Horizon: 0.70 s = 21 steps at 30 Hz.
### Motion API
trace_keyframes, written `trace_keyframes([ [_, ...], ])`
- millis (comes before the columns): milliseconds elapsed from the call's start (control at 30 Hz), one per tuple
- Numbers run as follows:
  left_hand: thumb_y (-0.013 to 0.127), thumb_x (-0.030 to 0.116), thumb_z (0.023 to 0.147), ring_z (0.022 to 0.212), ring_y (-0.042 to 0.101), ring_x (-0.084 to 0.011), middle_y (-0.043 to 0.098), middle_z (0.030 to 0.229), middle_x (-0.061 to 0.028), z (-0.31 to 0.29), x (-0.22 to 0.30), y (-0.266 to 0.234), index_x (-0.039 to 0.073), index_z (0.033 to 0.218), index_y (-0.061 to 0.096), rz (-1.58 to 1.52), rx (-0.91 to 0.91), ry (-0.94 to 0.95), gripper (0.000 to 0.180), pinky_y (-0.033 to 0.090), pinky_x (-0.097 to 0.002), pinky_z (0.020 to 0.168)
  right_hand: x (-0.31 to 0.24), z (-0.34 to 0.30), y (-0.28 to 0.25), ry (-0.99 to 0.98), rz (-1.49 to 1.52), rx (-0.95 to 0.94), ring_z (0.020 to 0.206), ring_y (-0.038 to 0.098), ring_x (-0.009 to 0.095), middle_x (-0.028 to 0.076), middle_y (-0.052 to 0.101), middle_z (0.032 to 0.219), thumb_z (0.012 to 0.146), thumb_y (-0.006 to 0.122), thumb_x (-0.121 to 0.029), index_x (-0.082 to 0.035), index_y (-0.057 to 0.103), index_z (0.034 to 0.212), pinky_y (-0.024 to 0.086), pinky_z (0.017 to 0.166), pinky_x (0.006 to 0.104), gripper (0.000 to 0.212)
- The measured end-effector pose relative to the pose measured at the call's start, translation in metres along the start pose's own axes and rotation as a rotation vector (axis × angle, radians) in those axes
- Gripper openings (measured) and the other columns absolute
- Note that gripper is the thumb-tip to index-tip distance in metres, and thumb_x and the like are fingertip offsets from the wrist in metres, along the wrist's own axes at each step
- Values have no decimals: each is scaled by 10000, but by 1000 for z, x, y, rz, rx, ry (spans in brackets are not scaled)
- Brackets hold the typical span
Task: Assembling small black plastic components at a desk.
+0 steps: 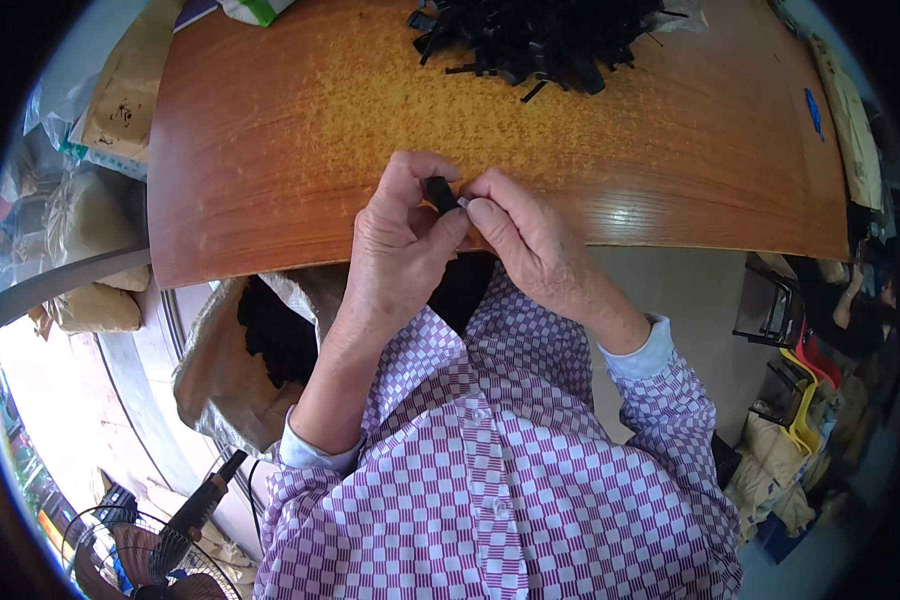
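Note:
My left hand (395,235) is closed, holding a small black strip-like piece (440,192) between thumb and fingers, just above the near edge of the table. Beside it, my right hand (530,240) is pinched, its fingertips meeting the piece's lower end. A tiny pale bit shows at those fingertips, too small to name. Farther off on the wooden table (270,190) lies a heaped pile of black strips (540,45), some with ends sticking out.
Below the table edge at left stands an open pale sack (205,395) with black material (275,335) inside. An electric fan (150,555) is at lower left. A blue scrap (814,112) lies at the table's right. Chairs, one yellow (803,400), and a person (850,310) are beyond it.

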<state>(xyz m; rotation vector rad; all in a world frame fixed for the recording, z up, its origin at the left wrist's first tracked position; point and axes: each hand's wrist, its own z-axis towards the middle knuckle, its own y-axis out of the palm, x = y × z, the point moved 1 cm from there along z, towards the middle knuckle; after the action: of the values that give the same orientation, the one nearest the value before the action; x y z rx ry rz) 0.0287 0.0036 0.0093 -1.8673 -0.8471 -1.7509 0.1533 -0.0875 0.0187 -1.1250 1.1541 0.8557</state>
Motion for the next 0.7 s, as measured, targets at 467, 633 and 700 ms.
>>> trace_keyframes([
  [467,577,-84,767,727,638,-368,619,871,-182,0,-1,-9,62,1033,497,657,195,250,313,511,-395,596,6,18,32,-41,-249,128,583,607,269,143,573,676,950,528,-115,-26,511,907,447,501,362,100],
  [633,564,-32,856,703,633,-205,610,880,-98,4,-4,-6,62,1078,506,424,196,298,247,506,-305,593,5,19,23,-79,-50,149,565,585,196,77,563,660,965,526,-143,-39,551,989,434,485,334,110],
  [700,536,-17,892,717,619,-166,603,899,-68,7,8,-6,67,1106,509,41,139,163,232,499,-274,609,7,18,13,-81,54,179,564,575,156,46,559,656,970,525,-154,-41,564,1018,429,478,312,128],
])
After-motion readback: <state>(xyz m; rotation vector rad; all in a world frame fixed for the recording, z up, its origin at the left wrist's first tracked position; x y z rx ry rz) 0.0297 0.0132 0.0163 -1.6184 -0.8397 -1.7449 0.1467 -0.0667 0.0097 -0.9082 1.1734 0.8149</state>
